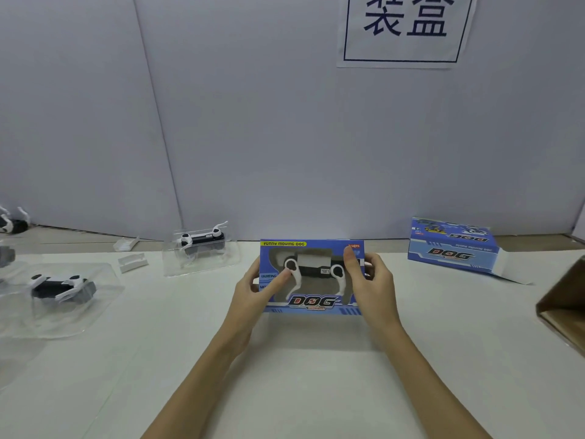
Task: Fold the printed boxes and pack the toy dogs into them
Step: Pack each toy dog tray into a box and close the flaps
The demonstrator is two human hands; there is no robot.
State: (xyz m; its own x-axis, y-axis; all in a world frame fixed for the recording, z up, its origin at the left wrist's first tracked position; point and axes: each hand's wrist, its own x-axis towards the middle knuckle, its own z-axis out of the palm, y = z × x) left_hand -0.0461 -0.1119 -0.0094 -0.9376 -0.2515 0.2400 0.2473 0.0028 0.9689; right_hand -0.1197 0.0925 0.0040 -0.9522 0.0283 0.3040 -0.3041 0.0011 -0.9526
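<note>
Both hands hold a blue printed box (311,277) upright near the middle of the white bench (285,375), the left hand (253,288) gripping its left end and the right hand (370,277) its right end, with a black-and-white toy dog (313,269) visible through the box window. Toward the bench's left edge, two more toy dogs sit in clear plastic trays (202,248) (60,289). A second blue box (452,245) lies toward the far right corner, and a brown carton (563,305) sits at the right edge.

Blue windowed box (311,304) upright, black-and-white toy dog (313,268) inside
</note>
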